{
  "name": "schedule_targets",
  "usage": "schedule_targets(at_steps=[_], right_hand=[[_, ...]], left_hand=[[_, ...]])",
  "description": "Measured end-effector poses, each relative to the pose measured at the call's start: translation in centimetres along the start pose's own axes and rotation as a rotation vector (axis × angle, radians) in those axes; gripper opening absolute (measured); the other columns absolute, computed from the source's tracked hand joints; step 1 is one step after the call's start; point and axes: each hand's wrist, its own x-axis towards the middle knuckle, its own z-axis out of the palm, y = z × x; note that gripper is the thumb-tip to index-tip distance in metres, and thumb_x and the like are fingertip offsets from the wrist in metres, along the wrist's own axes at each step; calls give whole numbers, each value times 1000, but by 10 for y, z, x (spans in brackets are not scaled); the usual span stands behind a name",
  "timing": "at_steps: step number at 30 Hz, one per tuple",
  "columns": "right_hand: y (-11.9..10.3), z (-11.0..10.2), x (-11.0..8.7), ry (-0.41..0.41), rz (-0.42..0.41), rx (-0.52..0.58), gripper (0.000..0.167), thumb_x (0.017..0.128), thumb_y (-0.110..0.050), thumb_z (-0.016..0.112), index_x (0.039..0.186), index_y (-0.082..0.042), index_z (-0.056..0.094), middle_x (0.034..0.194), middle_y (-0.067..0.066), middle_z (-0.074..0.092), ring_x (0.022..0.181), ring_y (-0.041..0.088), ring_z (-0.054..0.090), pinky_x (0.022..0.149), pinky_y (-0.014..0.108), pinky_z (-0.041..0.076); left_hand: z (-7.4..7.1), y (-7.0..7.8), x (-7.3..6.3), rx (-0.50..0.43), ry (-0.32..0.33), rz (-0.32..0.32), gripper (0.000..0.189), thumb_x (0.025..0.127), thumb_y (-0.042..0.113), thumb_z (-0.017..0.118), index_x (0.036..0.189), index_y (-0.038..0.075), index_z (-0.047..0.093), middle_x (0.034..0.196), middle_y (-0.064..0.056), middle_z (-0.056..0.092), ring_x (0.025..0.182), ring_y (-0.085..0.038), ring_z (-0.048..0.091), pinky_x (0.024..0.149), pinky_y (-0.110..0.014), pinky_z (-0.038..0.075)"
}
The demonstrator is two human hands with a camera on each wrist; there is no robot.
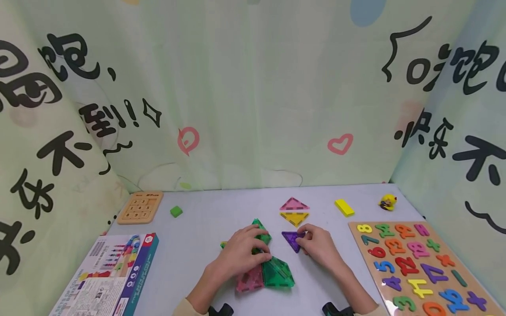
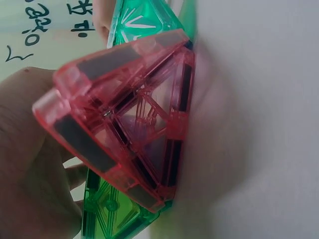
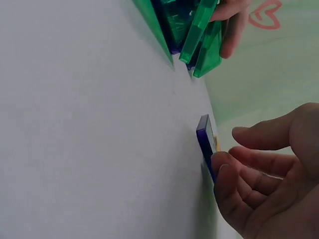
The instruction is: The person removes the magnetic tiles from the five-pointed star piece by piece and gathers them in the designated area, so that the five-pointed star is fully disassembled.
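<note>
Over a cluster of translucent magnetic tiles, my left hand [image 1: 244, 249] curls its fingers onto the upper pieces. Of these tiles, a green one [image 1: 278, 273] and a red one [image 1: 250, 279] show in front of the hand; another green tile [image 1: 261, 228] stands behind the fingers. Up close in the left wrist view, red triangular tiles [image 2: 178, 127] lean together, with a lime-green tile [image 2: 112, 209] below. To the right, my right hand [image 1: 319, 245] pinches a purple triangle tile [image 1: 291, 239] by its right corner. That tile's edge [image 3: 203, 137] looks tilted in the right wrist view.
Behind the purple tile lie a pink triangle [image 1: 294, 203] and a yellow triangle [image 1: 294, 217]. A number board [image 1: 357, 226] is at right, a boxed set [image 1: 106, 272] at left. Farther back are a wooden puzzle [image 1: 140, 207], green block [image 1: 176, 211], yellow block [image 1: 344, 207] and small toy figure [image 1: 388, 202].
</note>
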Motion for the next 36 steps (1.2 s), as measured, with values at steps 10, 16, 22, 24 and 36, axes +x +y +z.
schedule_targets(at_steps=[10,16,22,24,36], right_hand=[[-7,-7,-26,-532,-72,130,36,91,-20,68,121,-1,66,72,3,63,60,14,55,57,28,47],[-6,-5,-33,-673,-68,259,51,93,-25,68,133,4,56,73,3,67,58,11,60,58,27,52],[-2,-1,-30,-648,-15,364,45,89,-15,70,127,4,55,70,2,66,58,11,60,56,24,52],[0,0,-29,-646,3,415,41,89,-13,71,123,4,55,68,0,63,58,10,59,56,24,51],[6,1,-25,-719,57,631,27,89,-9,69,112,0,57,76,-4,63,64,7,59,63,23,53]], left_hand=[[-2,3,1,-4,23,5,13,91,41,69,93,32,78,136,7,61,144,-24,40,117,-52,33],[-1,6,-1,-13,33,11,11,90,39,72,90,31,79,132,7,64,143,-24,41,116,-53,32],[0,5,0,-16,30,12,8,88,37,74,90,31,78,132,8,64,144,-24,41,116,-53,32],[0,4,0,-17,24,7,7,88,38,74,91,32,78,132,9,64,144,-24,41,116,-54,32],[-7,0,-2,-26,-83,28,19,82,42,79,99,33,76,139,10,59,149,-24,34,118,-55,29]])
